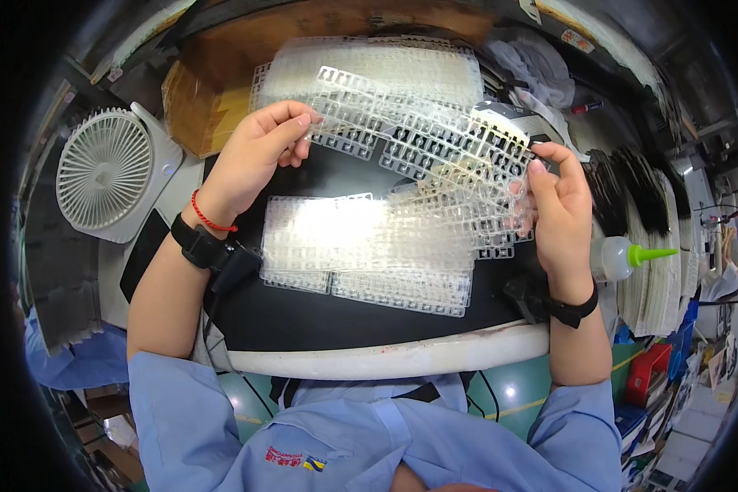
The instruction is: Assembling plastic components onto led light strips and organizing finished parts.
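Observation:
My left hand (254,156) pinches the left edge of a thin clear plastic sheet (418,135) with rows of cut-out shapes. The sheet slants down to the right, where my right hand (561,215) grips its other end between thumb and fingers. Other sheets overlap near the right hand, and I cannot tell how many it holds. Below lies a stack of similar clear sheets (328,238) on the black work mat (344,328), shining with glare. A larger pile of clear sheets (377,70) sits behind, in front of a cardboard box.
A white fan (107,174) stands at the left. The brown cardboard box (197,90) is at the back. On the right are a bottle with a green nozzle (623,258), stacks of dark and pale sheets (656,287) and a red bin (649,373). A padded white edge (385,354) borders the table.

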`<state>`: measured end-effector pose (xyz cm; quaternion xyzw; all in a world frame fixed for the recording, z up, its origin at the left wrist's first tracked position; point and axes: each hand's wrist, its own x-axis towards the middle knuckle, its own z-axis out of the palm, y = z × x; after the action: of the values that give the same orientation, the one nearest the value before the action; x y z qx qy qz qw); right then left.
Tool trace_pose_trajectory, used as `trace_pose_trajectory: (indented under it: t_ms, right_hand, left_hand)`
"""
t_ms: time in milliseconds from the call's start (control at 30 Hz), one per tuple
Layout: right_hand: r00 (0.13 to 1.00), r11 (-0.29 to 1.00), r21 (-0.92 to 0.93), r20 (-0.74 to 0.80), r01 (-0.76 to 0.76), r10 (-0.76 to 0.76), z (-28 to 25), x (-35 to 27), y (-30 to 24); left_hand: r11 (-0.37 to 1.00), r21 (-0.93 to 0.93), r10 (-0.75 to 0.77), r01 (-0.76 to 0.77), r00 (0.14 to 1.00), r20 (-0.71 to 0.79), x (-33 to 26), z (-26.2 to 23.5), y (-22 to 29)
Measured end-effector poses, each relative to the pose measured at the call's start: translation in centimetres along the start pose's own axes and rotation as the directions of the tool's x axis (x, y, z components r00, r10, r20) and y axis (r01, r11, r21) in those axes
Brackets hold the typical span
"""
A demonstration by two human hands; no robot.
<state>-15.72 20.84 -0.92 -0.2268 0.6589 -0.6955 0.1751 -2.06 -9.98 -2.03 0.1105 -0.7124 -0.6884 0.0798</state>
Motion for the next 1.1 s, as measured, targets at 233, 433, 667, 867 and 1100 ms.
trace_pose_trajectory:
  t_ms: [233,433,667,867,1100]
  right_hand:
    - [0.996,0.992,-0.127,0.091,0.025,-0.014,0.5,0.0,0.2]
    - [0.969,0.964,-0.264,0.235,-0.015,0.079,-0.1,-0.1,0.9]
    - [0.968,0.971,-0.234,0.225,-0.054,0.108,0.2,-0.3,0.6]
    - [0.974,0.968,-0.250,0.213,-0.020,0.075,0.3,-0.3,0.5]
    - [0.972,0.978,-0.205,0.222,-0.027,0.074,0.2,-0.3,0.4]
  left_hand:
    - [0.998,0.008,0.068,-0.068,0.971,-0.231,0.5,-1.3,-0.7]
    - [0.996,0.004,0.085,-0.090,0.928,-0.362,0.9,-2.1,-0.8]
    - [0.989,0.059,0.149,-0.137,0.924,-0.353,0.7,-1.8,-0.9]
    - [0.990,0.067,0.141,-0.126,0.925,-0.353,0.7,-1.8,-0.9]
    - [0.990,0.054,0.144,-0.133,0.920,-0.365,0.8,-1.8,-0.8]
